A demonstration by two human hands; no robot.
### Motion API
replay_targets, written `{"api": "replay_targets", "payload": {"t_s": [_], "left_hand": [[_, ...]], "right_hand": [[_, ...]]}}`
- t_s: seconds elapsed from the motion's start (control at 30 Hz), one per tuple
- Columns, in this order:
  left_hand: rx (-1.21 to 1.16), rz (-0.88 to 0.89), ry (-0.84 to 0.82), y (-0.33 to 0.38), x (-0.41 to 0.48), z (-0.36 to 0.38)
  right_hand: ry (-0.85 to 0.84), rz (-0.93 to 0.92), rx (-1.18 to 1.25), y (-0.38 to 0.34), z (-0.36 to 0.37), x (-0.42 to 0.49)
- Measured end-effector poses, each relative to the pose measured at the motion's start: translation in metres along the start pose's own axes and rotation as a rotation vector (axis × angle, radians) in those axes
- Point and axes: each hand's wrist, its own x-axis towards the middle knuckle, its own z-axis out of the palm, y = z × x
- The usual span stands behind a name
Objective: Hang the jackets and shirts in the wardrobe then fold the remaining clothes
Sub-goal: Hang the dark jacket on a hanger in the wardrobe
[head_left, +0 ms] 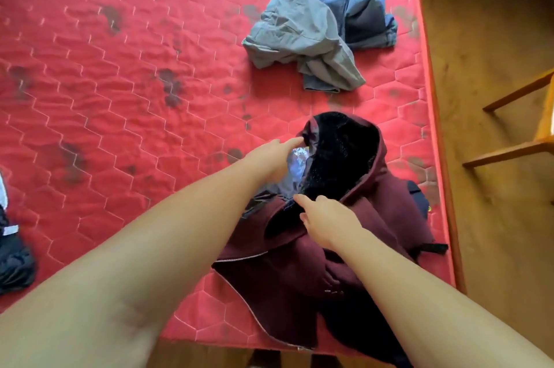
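Lifting the jacket (299, 271) now risks dragging out the pale cloth (295, 167) inside its hood (344, 152): left hand (274, 159) fingers (292, 143) straight, released, at the hood rim; right hand (326, 217) grip unclear.

- Single view: a wide-angle cam worn on the person's head, pointing forward and steeply down.
- Both forearms run in from the bottom corners to the left hand (274, 158) and right hand (328, 219), which meet on the maroon jacket (374, 217).
- It's pretty close. The arms fill the lower frame, and the grip sits a bit right of and below centre.
- Past the grip, further from the camera, lie the grey and blue clothes (299, 32).
- Left of the grip, the red mattress (120, 98) runs to the frame edge. To the right are the floor (485, 38) and a wooden chair (515, 95).
- The lens bows the mattress edges.
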Motion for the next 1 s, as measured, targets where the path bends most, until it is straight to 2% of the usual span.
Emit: {"api": "replay_targets", "payload": {"t_s": [0.13, 0.23, 0.3, 0.37, 0.43, 0.57, 0.7, 1.0], "left_hand": [[0.165, 0.093, -0.010, 0.000, 0.064, 0.017], [0.208, 0.136, -0.100, 0.004, 0.099, 0.030], [0.221, 0.158, -0.147, 0.007, 0.115, 0.040], [0.233, 0.192, -0.147, 0.011, 0.125, 0.049], [0.276, 0.233, -0.083, 0.014, 0.127, 0.054], [0.421, 0.293, 0.203, 0.021, 0.113, 0.045], [0.479, 0.261, 0.290, 0.018, 0.090, 0.012], [0.341, 0.041, 0.486, 0.015, -0.017, -0.061]], "right_hand": [[-0.099, 0.011, 0.137, -0.005, 0.038, 0.049], [-0.170, 0.081, 0.208, 0.000, 0.061, 0.071], [-0.158, 0.154, 0.282, 0.008, 0.071, 0.076], [-0.059, 0.240, 0.359, 0.014, 0.075, 0.075], [0.075, 0.294, 0.389, 0.019, 0.074, 0.070], [0.215, 0.347, 0.505, 0.019, 0.052, 0.054], [0.298, 0.329, 0.627, 0.011, 0.007, 0.036], [0.469, 0.304, 0.366, -0.014, -0.117, -0.037]]}}
